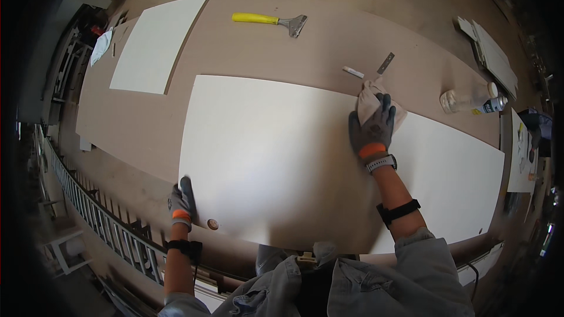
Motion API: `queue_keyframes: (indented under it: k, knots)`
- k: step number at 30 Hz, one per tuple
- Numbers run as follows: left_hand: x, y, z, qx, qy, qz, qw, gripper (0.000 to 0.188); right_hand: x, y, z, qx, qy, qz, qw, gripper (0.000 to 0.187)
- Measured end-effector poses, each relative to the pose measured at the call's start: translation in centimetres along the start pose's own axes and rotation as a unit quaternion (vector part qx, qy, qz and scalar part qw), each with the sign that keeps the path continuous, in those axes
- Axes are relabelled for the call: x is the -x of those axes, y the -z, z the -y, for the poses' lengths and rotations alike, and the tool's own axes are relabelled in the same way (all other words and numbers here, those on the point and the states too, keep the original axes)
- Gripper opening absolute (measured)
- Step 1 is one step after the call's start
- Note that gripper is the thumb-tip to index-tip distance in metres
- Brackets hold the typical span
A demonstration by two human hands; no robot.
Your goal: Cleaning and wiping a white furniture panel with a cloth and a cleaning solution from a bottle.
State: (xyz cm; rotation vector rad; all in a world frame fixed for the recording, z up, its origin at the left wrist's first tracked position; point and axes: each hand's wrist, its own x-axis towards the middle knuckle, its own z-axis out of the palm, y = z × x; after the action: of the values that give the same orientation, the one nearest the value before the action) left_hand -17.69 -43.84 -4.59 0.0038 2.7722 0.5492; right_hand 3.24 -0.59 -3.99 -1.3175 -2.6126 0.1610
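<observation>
A large white panel (264,141) lies flat on the brown-covered worktable, with a small round hole near its lower left corner. My right hand (374,126), in a grey work glove with an orange cuff, presses a crumpled beige cloth (369,97) onto the panel by its far edge. The glove covers part of the cloth. At the left edge of the same panel, my left hand (183,199), gloved alike, grips the border close to the near corner; its fingers are partly hidden.
Beyond the panel lie a yellow-handled scraper (258,19), a white marker (353,72) and a small dark metal strip (386,63). A smaller white board (155,47) rests far left. A clear bottle (464,98) and a spray can (492,105) lie at right. A roller conveyor (111,217) runs along the left.
</observation>
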Motion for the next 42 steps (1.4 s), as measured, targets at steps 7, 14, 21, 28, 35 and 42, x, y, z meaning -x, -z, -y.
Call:
queue_keyframes:
  k: [7, 14, 21, 28, 35, 42]
  knots:
    - [-0.7, 0.1, 0.8, 0.044, 0.004, 0.024, 0.999, 0.067, -1.5, -3.9, 12.8, -0.021, 0.124, 0.011, 0.992, 0.074]
    - [-1.9, -0.8, 4.8, 0.164, -0.030, 0.101, 0.981, 0.062, -3.9, -5.6, 28.4, -0.125, 0.253, 0.073, 0.956, 0.064]
    - [-2.5, -1.2, 4.4, 0.218, -0.054, 0.236, 0.945, 0.051, -1.8, -8.0, 33.1, -0.025, 0.401, 0.061, 0.914, 0.060]
    - [-3.1, -2.5, 9.5, 0.209, -0.280, 0.179, 0.920, 0.026, 12.9, -6.0, 32.7, -0.135, 0.510, 0.206, 0.824, 0.054]
    - [-2.5, -0.4, 4.8, 0.159, -0.210, 0.233, 0.936, 0.032, -4.9, -8.0, 34.2, -0.039, 0.346, 0.125, 0.929, 0.063]
    - [-2.3, -0.6, 6.6, 0.217, -0.153, 0.236, 0.935, 0.033, 9.6, -4.3, 34.4, -0.275, 0.363, 0.277, 0.846, 0.060]
